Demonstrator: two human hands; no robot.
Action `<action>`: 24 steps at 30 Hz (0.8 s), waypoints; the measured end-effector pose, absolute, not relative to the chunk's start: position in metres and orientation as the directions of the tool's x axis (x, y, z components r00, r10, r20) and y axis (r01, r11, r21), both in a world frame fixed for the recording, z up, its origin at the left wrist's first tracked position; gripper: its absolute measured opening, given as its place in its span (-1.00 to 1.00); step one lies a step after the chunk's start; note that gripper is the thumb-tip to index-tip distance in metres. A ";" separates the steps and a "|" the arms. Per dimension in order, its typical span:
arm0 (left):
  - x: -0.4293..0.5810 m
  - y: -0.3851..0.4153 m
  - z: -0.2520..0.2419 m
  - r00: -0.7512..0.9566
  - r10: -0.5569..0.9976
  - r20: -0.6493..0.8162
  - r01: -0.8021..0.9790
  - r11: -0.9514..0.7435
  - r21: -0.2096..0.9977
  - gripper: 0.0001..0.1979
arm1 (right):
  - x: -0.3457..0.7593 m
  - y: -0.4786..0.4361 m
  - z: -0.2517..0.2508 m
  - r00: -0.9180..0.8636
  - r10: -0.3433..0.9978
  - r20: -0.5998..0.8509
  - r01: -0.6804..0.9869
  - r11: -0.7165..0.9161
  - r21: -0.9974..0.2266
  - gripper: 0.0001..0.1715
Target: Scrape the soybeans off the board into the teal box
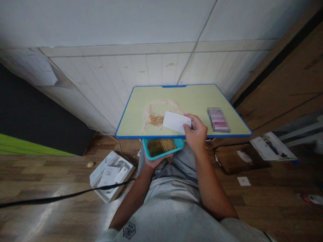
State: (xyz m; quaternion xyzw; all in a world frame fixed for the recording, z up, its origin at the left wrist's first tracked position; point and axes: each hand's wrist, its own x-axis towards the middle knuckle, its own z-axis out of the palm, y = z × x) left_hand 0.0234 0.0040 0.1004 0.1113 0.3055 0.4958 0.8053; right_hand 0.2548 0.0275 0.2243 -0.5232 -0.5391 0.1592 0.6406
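Observation:
My right hand (196, 131) grips a flat white card (175, 121) by its right end, just above the table top. Beside the card's left edge lies a small heap of yellow-orange kernels (156, 120), with a ring of pale powder or fine grains (161, 102) spread around it. Below the table's front edge, my left hand (155, 162) holds a teal plastic tray (163, 156) from underneath. Mung-bean-like green grains (155, 147) fill its left part and paler beans (169, 144) the right. Most of the left fingers are hidden under the tray.
The small table (199, 95) has a blue rim and stands against the wall. A pixelated flat item (218, 119) lies at its right. On the floor are an open white box (112, 176) at left and a brown cardboard box (239, 158) at right. A dark strap crosses the lower left.

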 end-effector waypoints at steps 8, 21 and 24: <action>0.021 0.004 0.092 0.336 0.874 -0.352 -0.722 0.478 0.499 0.20 | 0.250 0.025 0.229 0.351 0.768 0.535 0.329 0.434 -0.839 -0.54; 0.022 0.004 0.096 0.346 0.870 -0.351 -0.725 0.486 0.488 0.27 | 0.250 0.023 0.230 0.298 0.811 0.503 0.291 0.425 -0.857 -0.53; 0.020 0.004 0.093 0.362 0.868 -0.341 -0.734 0.491 0.469 0.25 | 0.249 0.023 0.229 0.287 0.808 0.515 0.288 0.440 -0.850 -0.54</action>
